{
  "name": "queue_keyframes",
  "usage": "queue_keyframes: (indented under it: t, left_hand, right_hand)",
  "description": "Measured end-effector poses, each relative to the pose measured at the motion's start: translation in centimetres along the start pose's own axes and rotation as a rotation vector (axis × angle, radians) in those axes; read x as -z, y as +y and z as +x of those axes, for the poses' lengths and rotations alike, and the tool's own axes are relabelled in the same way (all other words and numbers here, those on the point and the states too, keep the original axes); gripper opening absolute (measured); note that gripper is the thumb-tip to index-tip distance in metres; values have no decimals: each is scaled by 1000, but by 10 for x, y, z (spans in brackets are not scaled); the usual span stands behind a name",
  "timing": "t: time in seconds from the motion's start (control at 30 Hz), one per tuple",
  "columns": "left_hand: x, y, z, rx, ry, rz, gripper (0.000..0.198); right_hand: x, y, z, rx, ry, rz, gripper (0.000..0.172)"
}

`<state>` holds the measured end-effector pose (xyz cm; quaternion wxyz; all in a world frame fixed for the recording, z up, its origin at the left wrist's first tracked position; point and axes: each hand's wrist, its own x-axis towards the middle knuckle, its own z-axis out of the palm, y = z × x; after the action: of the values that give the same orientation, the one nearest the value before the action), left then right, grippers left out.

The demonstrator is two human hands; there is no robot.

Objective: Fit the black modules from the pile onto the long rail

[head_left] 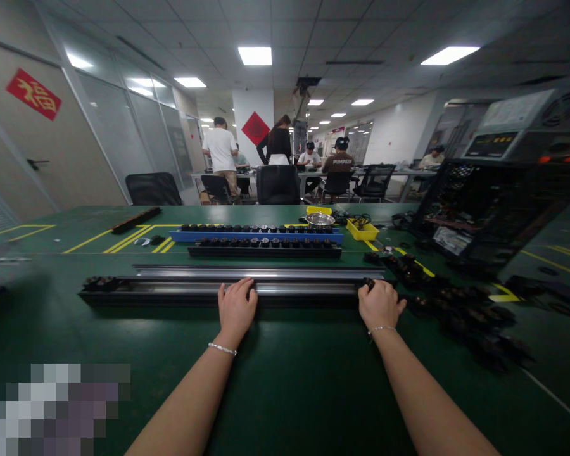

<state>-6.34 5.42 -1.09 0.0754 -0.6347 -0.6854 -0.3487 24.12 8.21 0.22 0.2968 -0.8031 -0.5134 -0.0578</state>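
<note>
Both hands rest on the long black rail (228, 292) lying across the green counter (285, 380) just in front of the person. Left hand (236, 307) sits near the rail's middle, fingers curled over its near edge. Right hand (380, 305) is at the rail's right end, fingers closed around something small and dark there (probably a black knob or clip, too small to tell). Hands are well apart, one rail between them.

Step in hand, as I judge it: steadying the rail with the left while the right works a part at the end. The next move would call for keeping the left pressed down so the rail doesn't slide, and a fine pinch at the end slot.

A grey rail (259, 272) lies just behind, touching or nearly so. Further back, a blue tray (256, 235) and a black tray (264, 251) hold rows of dark caps. A heap of black parts (460, 313) lies right of the right hand, blurred. A yellow bin (362, 230) and a metal bowl (320, 220) sit beyond.

Hard to make out: the right fingertips, the rail's left end pieces, the dark machine (498, 196) at right (out of focus). Lower left corner is pixelated. People sit at far tables.
</note>
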Motion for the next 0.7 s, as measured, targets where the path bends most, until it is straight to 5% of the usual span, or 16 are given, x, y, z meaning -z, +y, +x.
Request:
queue_keyframes:
  t: [0.7]
  left_hand:
    - [2, 2, 0, 12, -2, 6, 32]
  right_hand:
    - [-1, 33, 19, -3, 37, 31, 42]
